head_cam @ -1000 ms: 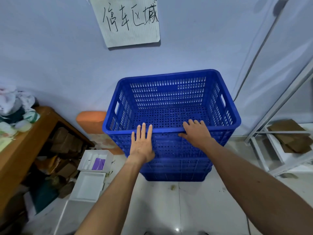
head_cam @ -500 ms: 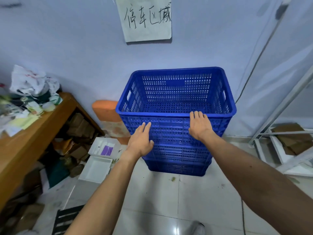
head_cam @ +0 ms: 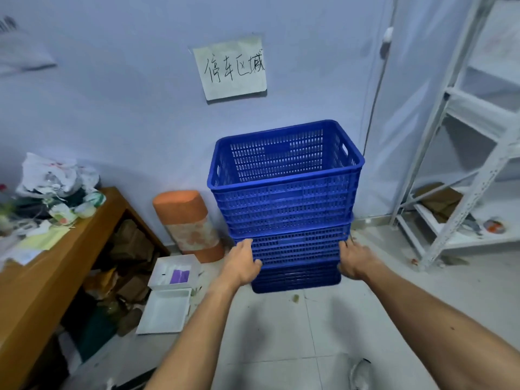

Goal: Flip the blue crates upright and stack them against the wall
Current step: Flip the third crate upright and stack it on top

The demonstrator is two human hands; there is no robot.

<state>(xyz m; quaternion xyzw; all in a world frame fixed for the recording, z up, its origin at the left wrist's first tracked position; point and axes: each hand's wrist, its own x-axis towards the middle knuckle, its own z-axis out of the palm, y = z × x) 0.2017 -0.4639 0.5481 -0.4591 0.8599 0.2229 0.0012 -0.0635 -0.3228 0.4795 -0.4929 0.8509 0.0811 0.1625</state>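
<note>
Three blue slatted crates stand upright, nested in a stack (head_cam: pixel 287 204) on the tiled floor against the wall, under a handwritten paper sign (head_cam: pixel 233 70). The top crate (head_cam: pixel 284 167) is open and empty. My left hand (head_cam: pixel 242 263) lies against the front left corner of the lower crates, thumb on the front face, fingers reaching round the side. My right hand (head_cam: pixel 354 261) is at the front right corner at the same height, fingers bent round the edge. Both arms are stretched forward.
An orange padded roll (head_cam: pixel 185 220) leans on the wall left of the stack. White trays (head_cam: pixel 168 294) lie on the floor beside a cluttered wooden bench (head_cam: pixel 42 277). A white metal shelf rack (head_cam: pixel 461 175) stands to the right.
Both hands have slid down from the top crate's front rim to the corners of the lower crates. My view has pulled back and the stack looks farther off.
</note>
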